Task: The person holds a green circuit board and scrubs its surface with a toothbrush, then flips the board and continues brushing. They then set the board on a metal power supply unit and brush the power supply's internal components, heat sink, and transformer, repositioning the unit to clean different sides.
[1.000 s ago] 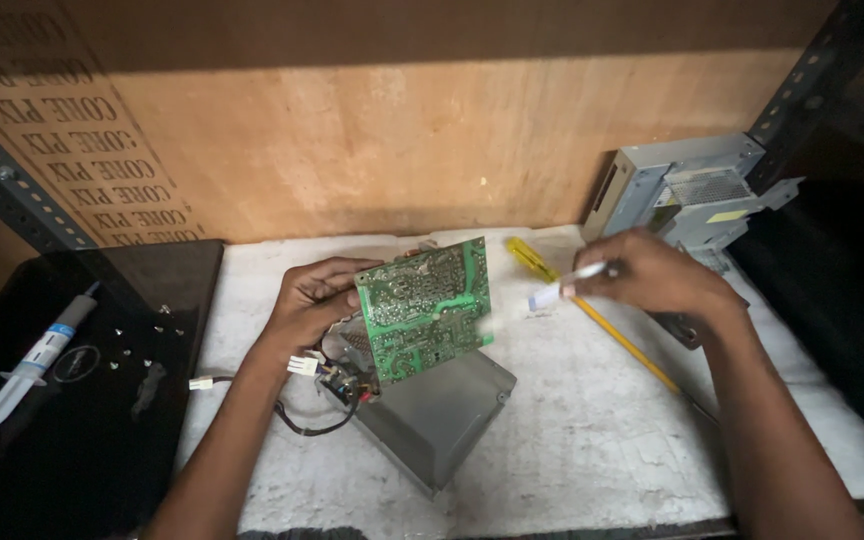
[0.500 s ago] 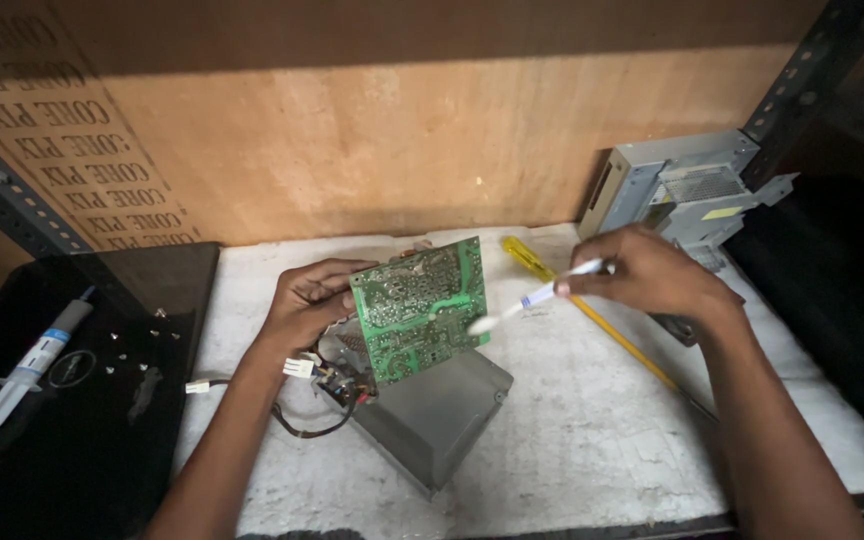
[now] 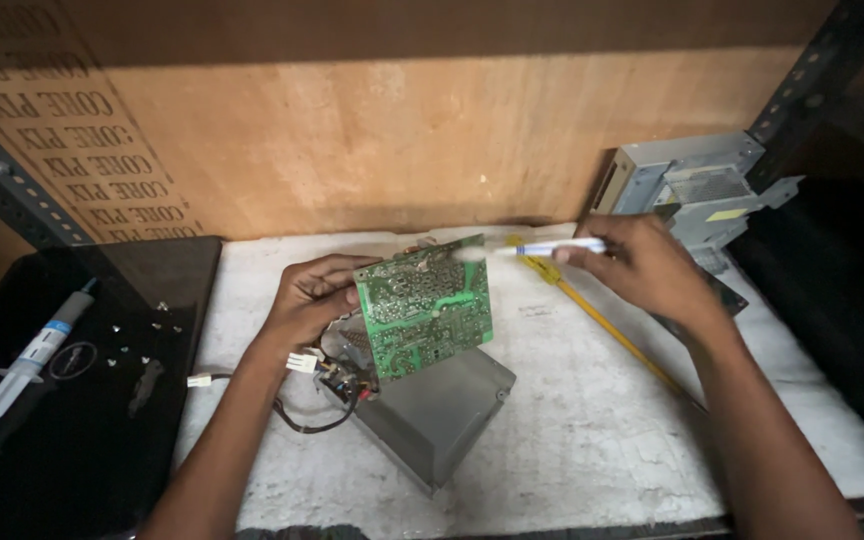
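Note:
My left hand holds a green circuit board upright by its left edge, solder side facing me. Wires run from the board's lower corner down to a grey metal case lying on the bench beneath it. My right hand grips a small white and blue brush. Its blurred tip is at the board's top right corner.
A yellow-handled tool lies on the white bench under my right hand. Grey metal housings stand at the back right. At the left, a black laptop lid carries a syringe and several small screws. A plywood wall is behind.
My right hand has swung the brush from the board's right edge up to its top right corner. The board stays held in my left hand, barely moved.

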